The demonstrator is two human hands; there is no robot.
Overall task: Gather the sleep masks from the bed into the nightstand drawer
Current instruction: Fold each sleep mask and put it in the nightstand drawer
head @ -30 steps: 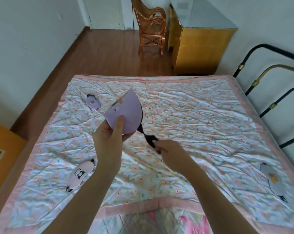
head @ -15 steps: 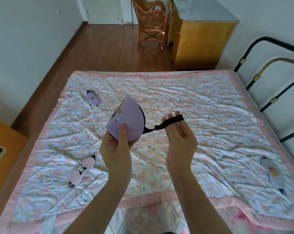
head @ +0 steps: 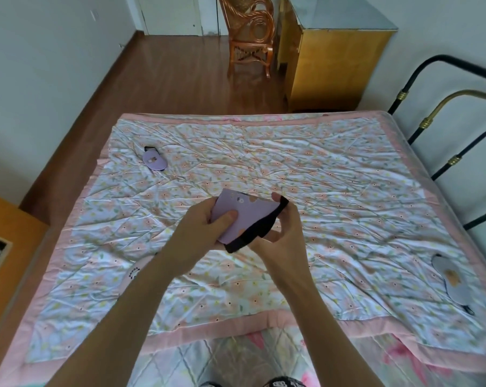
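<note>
folded purple sleep mask [head: 246, 216] held up over the middle of the bed [head: 333, 191], both hands on it. left hand [head: 200, 233] grips it, thumb pressed on the purple face. right hand [head: 283, 233] curls round the black strap [head: 260, 229] at its right edge. second purple mask [head: 154, 161] far left on quilt, grey mask [head: 449, 280] near right edge, pink mask [head: 135, 270] partly hidden under left forearm.
</note>
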